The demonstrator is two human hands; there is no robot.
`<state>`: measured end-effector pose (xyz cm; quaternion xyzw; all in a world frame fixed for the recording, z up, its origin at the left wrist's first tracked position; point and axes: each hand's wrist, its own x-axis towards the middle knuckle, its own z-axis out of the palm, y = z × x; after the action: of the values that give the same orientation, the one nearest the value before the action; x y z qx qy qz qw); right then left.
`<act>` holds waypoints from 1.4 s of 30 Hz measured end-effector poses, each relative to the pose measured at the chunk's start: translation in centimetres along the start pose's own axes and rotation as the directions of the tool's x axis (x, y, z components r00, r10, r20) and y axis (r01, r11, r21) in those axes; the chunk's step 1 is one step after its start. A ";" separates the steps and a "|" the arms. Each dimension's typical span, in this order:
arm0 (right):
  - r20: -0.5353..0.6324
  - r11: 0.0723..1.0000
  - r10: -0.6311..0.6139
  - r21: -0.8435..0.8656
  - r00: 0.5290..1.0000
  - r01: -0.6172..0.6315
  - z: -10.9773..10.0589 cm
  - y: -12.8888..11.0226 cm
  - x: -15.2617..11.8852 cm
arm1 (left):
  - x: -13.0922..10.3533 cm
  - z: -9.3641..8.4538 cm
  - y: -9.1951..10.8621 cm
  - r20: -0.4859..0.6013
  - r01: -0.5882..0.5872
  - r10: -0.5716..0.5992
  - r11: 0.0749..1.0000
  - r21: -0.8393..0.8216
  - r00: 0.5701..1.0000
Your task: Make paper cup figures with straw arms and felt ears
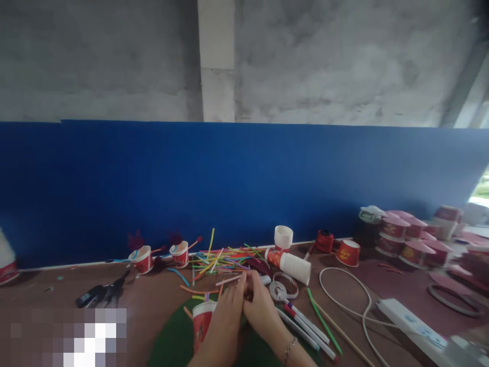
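My left hand (226,316) and my right hand (262,310) meet fingertip to fingertip over a green mat (171,341) on the brown table. Together they pinch a pale pink straw (229,280) that sticks out to the left. A red paper cup (201,318) stands just left of my left hand, partly hidden by it. A bracelet (289,350) sits on my right wrist. Behind the hands lies a heap of coloured straws (221,257).
A lying stack of paper cups (292,265), an upturned white cup (283,237), tape rings (284,288), marker pens (305,329), a white cable (355,300), a power strip (410,321), scissors (101,293), decorated cups (142,259) and red bowls (405,237) before the blue wall.
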<state>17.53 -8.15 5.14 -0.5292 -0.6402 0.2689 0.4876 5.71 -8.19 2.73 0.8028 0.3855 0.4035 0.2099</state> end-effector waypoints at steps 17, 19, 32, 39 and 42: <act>-0.092 0.765 0.206 -0.606 0.974 -0.219 -10.6 9.7 1.9 | 0.2 -0.8 2.2 0.122 0.403 -0.536 0.446 -0.799 0.835; -0.102 0.763 0.197 -0.608 0.975 -0.218 -10.5 9.7 2.0 | -0.2 0.1 2.3 0.288 0.457 -0.519 0.232 -0.859 0.805; 0.012 0.727 0.087 -0.684 0.996 -0.055 -9.2 9.4 1.7 | -0.5 -2.2 2.7 0.147 0.429 -0.530 0.460 -0.778 0.835; 0.002 0.854 -0.021 -0.519 1.000 0.019 -7.5 7.2 2.7 | 1.1 -2.6 1.4 -0.098 0.274 -0.333 0.884 -0.379 0.938; 0.037 0.952 -0.078 -0.293 0.996 0.086 -5.9 5.6 2.8 | 1.6 -2.1 1.1 -0.120 0.126 -0.154 0.968 -0.216 0.981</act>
<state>25.34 -4.83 3.51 -0.5654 -0.7006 0.1569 0.4060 5.08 -7.51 5.45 0.7180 0.4106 0.4791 0.2938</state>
